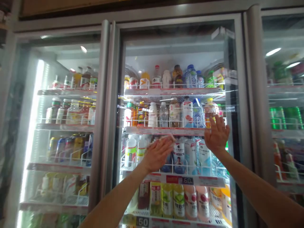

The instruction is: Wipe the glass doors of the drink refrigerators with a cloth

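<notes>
My left hand (158, 155) lies flat over a pale, pinkish cloth (171, 137), pressing it against the glass door (175, 47) of a drinks fridge. Only the cloth's edge shows past my fingertips; the rest is hidden under the palm. To the right and a little higher, my right hand (217, 134) rests on or very near the same glass, fingers spread, holding nothing. Behind the pane, shelves carry rows of bottles, among them a dark blue-labelled bottle (179, 156) by my left hand and a yellow-capped bottle (211, 107) above my right.
A second glass-door section with bottles and cans stands left, past a vertical metal door handle (105, 95). On the right, a metal frame post (253, 79) separates another fridge section (285, 104). Price strips (187, 180) run along the shelf fronts.
</notes>
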A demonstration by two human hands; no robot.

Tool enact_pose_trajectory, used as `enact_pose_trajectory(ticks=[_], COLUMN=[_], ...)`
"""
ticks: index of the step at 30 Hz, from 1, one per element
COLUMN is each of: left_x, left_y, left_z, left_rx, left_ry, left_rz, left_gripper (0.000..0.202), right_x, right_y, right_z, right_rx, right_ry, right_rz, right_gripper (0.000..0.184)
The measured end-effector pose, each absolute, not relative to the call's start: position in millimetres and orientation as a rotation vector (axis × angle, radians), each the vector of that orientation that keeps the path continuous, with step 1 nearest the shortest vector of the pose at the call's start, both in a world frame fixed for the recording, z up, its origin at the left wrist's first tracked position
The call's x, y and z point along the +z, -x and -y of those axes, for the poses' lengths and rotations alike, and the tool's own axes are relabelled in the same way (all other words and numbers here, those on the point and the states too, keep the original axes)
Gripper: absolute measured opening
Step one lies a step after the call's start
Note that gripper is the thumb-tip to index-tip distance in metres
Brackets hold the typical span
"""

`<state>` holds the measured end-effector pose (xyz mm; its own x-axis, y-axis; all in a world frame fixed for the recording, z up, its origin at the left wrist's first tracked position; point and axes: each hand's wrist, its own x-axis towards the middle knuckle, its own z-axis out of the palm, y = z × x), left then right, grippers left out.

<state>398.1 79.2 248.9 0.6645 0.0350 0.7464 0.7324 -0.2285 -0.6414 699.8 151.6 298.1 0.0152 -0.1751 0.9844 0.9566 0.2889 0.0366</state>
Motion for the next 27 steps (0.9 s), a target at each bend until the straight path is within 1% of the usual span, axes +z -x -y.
enact_pose_trajectory(ticks=[1,2,3,6,7,8,9,12,14,16,18,21,25,27], left_x=[254.0,262.3,272.7,299.9,302.8,301.6,297.0,277.0,272.8,278.2,284.1,271.7,225.6,216.9], left_y=[-393.2,-384.1,-372.7,-346.4,-346.6,-352.2,-362.2,-396.8,-401.6,-384.0,-355.1,-329.9,-361.9,-380.7], left_z=[-77.1,-75.0,-73.3,-72.6,-73.8,-75.5,-77.5,-81.9,-81.2,-77.2,-72.2,-66.7,-65.1,-67.0], left_rx=[-0.634,-0.621,-0.701,-1.182,-1.271,-1.288,-1.234,-0.87,-0.707,-0.723,-0.858,-0.96,-0.804,-0.656], left_ry=[1.738,1.731,1.672,1.303,1.229,1.221,1.277,1.57,1.67,1.666,1.583,1.488,1.58,1.693], left_rz=[0.565,0.56,0.615,0.87,0.91,0.92,0.898,0.714,0.619,0.648,0.744,0.824,0.746,0.626], left_gripper=[0.05,0.049,0.049,0.053,0.053,0.054,0.054,0.052,0.05,0.05,0.053,0.058,0.052,0.047], right_x=[298.2,298.3,298.5,298.9,299.0,299.0,298.9,298.5,298.1,298.0,298.3,299.2,299.3,298.9], right_y=[-699.9,-699.8,-699.6,-698.5,-698.2,-698.1,-698.1,-698.6,-698.8,-698.6,-698.0,-696.7,-696.6,-697.3], right_z=[-151.7,-151.6,-151.4,-150.4,-150.1,-149.9,-149.7,-149.8,-149.7,-149.3,-148.6,-147.8,-148.1,-148.8], right_rx=[-1.083,-1.09,-1.094,-1.083,-1.076,-1.071,-1.07,-1.073,-1.062,-1.054,-1.061,-1.076,-1.07,-1.059], right_ry=[0.853,0.846,0.844,0.868,0.878,0.883,0.88,0.864,0.875,0.894,0.9,0.902,0.9,0.896], right_rz=[1.212,1.209,1.207,1.202,1.201,1.203,1.206,1.215,1.22,1.224,1.223,1.213,1.203,1.215], right_gripper=[0.057,0.056,0.056,0.056,0.056,0.056,0.056,0.056,0.056,0.057,0.057,0.056,0.056,0.058])
